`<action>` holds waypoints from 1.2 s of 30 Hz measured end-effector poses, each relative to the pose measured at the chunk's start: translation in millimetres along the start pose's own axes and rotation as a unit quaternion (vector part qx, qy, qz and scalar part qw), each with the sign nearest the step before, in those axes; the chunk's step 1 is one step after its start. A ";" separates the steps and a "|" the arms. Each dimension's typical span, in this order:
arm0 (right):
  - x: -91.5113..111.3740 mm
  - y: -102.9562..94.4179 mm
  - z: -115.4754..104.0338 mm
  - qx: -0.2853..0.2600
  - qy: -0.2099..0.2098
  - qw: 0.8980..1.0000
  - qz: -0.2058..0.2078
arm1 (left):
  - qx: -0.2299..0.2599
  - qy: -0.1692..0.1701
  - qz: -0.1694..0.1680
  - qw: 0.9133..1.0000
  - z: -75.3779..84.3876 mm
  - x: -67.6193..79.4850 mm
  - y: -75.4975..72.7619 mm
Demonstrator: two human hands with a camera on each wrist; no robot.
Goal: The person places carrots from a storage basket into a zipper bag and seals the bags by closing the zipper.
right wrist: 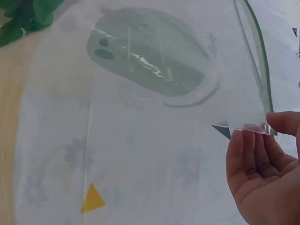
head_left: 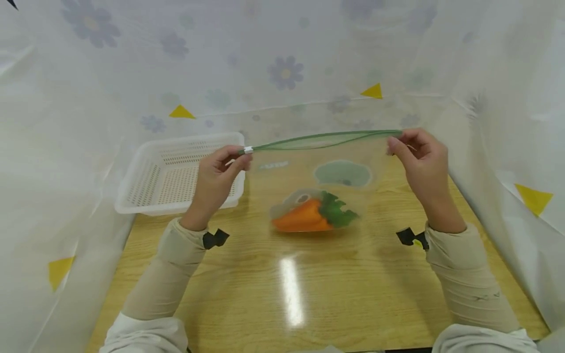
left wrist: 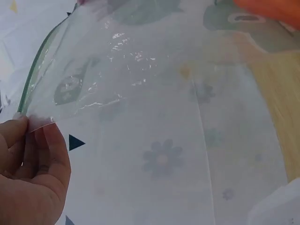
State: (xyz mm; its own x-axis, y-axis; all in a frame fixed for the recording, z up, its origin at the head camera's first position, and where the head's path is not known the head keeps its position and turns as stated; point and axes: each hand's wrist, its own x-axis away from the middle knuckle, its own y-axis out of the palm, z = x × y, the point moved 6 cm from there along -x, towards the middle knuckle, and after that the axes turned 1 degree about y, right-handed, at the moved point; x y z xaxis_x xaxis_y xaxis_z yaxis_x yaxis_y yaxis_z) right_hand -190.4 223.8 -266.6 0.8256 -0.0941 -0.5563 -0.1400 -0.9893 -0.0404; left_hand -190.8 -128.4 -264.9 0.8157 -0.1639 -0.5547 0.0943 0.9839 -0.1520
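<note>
A clear slider zip bag (head_left: 291, 177) hangs upright above the table, with a green zip strip (head_left: 326, 134) along its top. The two green edges stand slightly apart, and a white slider (head_left: 248, 149) sits at the left end. Inside, at the bottom, lies an orange carrot (head_left: 300, 218) with green leaves (head_left: 337, 210). My left hand (head_left: 214, 179) pinches the top left corner beside the slider. The top right corner is pinched between thumb and fingers of my right hand (head_left: 427, 164). Printed green shapes (right wrist: 154, 54) show on the bag in the right wrist view.
A white perforated basket (head_left: 125, 198) stands at the back left of the wooden table (head_left: 247, 289). Flower-patterned sheeting (head_left: 287, 34) encloses the back and sides, with yellow triangles (head_left: 372, 91) stuck on it.
</note>
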 end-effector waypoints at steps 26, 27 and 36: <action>28.8 156.5 -76.6 0.199 -0.376 0.877 -0.223 | -0.044 0.165 -0.058 0.984 4.4 14.4 48.2; 29.2 157.7 -76.3 0.195 -0.376 0.877 -0.225 | -0.046 0.170 -0.057 0.983 4.6 14.8 48.1; 30.0 159.3 -70.2 0.189 -0.368 0.880 -0.233 | -0.045 0.182 -0.040 0.981 3.9 16.6 46.0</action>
State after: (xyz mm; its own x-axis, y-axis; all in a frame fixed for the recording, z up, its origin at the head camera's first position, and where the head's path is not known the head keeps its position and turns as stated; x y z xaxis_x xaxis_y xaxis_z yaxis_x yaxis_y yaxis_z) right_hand -149.5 55.6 -231.5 0.2839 0.5472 -0.7874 -0.1670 -0.7804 -0.6025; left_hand -170.7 -85.6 -277.9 0.5485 -0.2704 -0.7912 0.0851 0.9594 -0.2689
